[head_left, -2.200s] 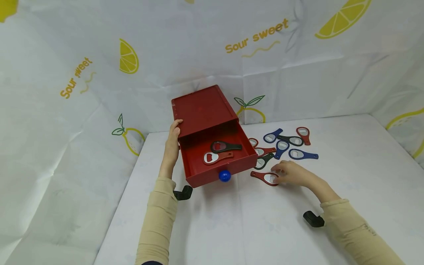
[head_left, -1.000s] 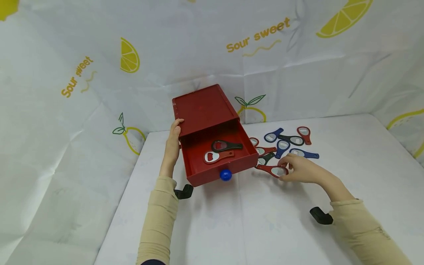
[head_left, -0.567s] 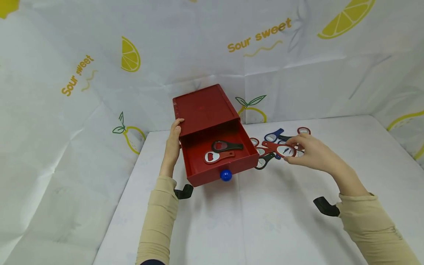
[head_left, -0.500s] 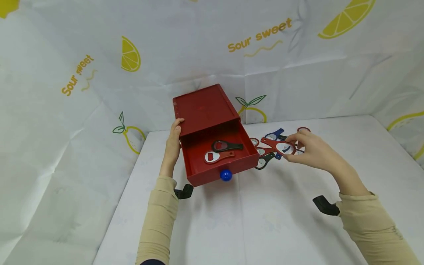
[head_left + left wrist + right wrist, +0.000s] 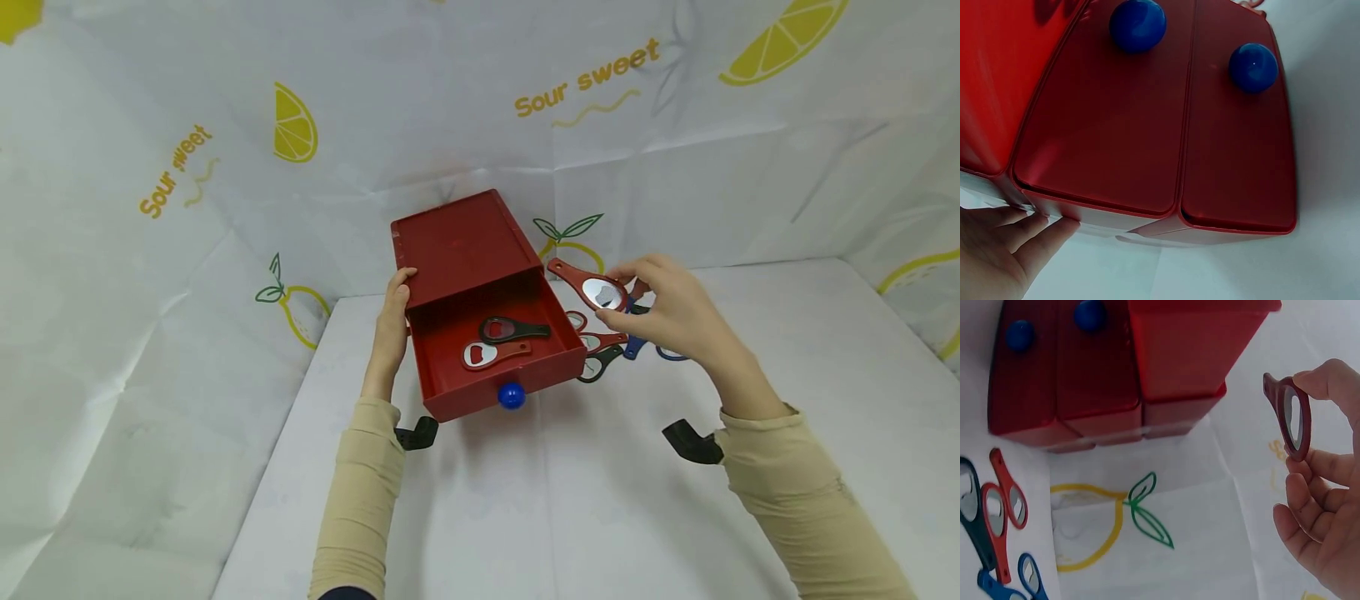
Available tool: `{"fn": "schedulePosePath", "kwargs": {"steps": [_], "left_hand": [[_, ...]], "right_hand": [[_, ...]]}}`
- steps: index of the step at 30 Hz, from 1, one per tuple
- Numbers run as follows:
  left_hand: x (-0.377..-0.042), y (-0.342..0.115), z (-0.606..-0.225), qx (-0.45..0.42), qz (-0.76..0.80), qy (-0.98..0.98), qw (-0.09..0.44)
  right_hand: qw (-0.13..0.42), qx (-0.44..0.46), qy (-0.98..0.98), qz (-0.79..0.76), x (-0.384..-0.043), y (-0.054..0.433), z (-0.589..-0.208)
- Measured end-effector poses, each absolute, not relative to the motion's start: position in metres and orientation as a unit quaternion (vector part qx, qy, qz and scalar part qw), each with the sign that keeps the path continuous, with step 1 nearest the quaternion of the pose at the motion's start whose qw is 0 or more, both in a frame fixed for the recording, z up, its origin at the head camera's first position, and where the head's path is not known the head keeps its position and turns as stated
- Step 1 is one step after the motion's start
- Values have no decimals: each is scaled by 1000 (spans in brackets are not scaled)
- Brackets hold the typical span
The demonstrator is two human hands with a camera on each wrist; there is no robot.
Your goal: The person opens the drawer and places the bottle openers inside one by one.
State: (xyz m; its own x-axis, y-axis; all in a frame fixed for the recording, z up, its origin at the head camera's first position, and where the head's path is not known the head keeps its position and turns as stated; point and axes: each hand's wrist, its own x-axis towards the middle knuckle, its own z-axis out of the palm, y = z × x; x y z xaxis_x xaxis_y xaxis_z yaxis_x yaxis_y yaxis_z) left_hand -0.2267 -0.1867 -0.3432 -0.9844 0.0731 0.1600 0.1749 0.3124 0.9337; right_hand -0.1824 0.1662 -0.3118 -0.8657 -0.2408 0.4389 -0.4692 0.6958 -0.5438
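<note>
Inside the right hand [image 5: 670, 312], a red opener [image 5: 588, 286] is pinched, brought nearer the drawer box [image 5: 461, 246] touched by the straight-fingered left hand [image 5: 390, 325].

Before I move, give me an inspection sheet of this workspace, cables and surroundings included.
Surface: white tabletop, faintly creased.
Job's things: red box-shaped drawer unit, top drawer open; inside, a dark bottle opener and a red bottle opener, both paddle-shaped.
Clutter: red, blue and dark green bottle openers beside the unit.
Hands: left hand touches the unit's left side; right hand pinches another red bottle opener above the tabletop.
Cables: nothing seen.
Surroundings: white lemon-print backdrop.
</note>
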Motion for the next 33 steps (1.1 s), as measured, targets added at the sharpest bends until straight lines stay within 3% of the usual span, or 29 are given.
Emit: {"fn": "schedulePosePath", "kwargs": {"steps": [17, 33], "left_hand": [[-228, -188, -341, -77, -577, -812, 46], [-226, -187, -343, -79, -574, -814, 41]], "right_hand": [[67, 269, -900, 337, -195, 102, -292], [-7, 319, -916, 244, -199, 62, -295]]}}
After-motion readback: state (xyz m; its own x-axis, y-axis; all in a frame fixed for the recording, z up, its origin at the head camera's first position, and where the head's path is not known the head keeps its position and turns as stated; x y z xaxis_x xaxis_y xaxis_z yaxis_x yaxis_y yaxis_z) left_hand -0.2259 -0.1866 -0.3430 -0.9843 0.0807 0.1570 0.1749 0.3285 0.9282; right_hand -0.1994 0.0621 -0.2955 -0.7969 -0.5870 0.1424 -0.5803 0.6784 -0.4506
